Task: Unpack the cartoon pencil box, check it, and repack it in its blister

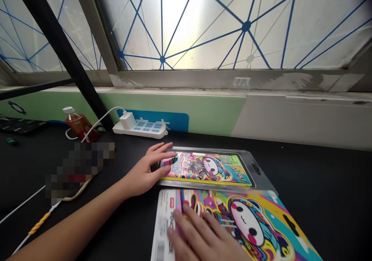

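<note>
On the black tabletop [322, 176], a clear plastic blister tray [263, 179] with a cartoon-printed packet [200, 168] inside is touched at its left end by the left hand [151, 172] — fingers loosely spread, nothing clasped. Just nearer, a colourful cartoon-printed card [290, 230] is partly covered by the right hand [206, 236], laid open and flat — nothing gripped.

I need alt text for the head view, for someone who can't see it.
A person's left hand touches the left end of a clear plastic package showing colourful cartoon artwork, while the right hand lies on a cartoon-printed card nearer the camera. Both lie on a black table, a white power strip behind.
</note>
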`<state>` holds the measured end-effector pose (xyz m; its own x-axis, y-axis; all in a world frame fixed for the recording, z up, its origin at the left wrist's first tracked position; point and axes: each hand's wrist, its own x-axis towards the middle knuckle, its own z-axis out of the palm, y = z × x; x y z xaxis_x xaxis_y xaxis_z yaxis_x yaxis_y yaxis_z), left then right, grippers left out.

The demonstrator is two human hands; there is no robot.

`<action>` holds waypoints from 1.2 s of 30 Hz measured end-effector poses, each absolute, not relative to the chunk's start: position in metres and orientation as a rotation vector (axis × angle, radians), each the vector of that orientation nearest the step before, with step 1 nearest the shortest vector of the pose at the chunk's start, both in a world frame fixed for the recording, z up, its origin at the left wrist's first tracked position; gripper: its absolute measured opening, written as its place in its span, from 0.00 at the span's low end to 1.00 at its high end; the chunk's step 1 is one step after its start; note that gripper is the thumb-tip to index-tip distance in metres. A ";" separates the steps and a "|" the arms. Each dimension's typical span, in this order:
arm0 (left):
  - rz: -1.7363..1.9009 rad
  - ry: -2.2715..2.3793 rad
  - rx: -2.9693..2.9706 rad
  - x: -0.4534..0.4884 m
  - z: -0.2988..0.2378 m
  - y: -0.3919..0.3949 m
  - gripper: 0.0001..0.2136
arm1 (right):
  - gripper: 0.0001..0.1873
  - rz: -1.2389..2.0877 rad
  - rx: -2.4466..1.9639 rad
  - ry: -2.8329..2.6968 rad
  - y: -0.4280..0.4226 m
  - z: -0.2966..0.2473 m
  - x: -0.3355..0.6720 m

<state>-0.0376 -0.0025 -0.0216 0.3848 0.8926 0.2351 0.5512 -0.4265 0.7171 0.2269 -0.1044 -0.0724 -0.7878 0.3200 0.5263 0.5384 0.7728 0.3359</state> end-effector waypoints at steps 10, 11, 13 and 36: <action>0.759 1.224 2.161 -0.041 -0.027 -0.001 0.19 | 0.23 -0.572 -0.589 -2.657 -0.080 -0.051 0.235; 0.757 1.225 2.164 -0.040 -0.026 -0.002 0.19 | 0.22 -0.574 -0.592 -2.653 -0.081 -0.053 0.234; 0.752 1.224 2.167 -0.039 -0.026 -0.003 0.19 | 0.22 -0.578 -0.600 -2.640 -0.083 -0.057 0.232; 0.537 1.240 2.257 -0.030 -0.007 -0.021 0.19 | 0.29 -0.500 -0.642 -2.678 -0.089 -0.062 0.234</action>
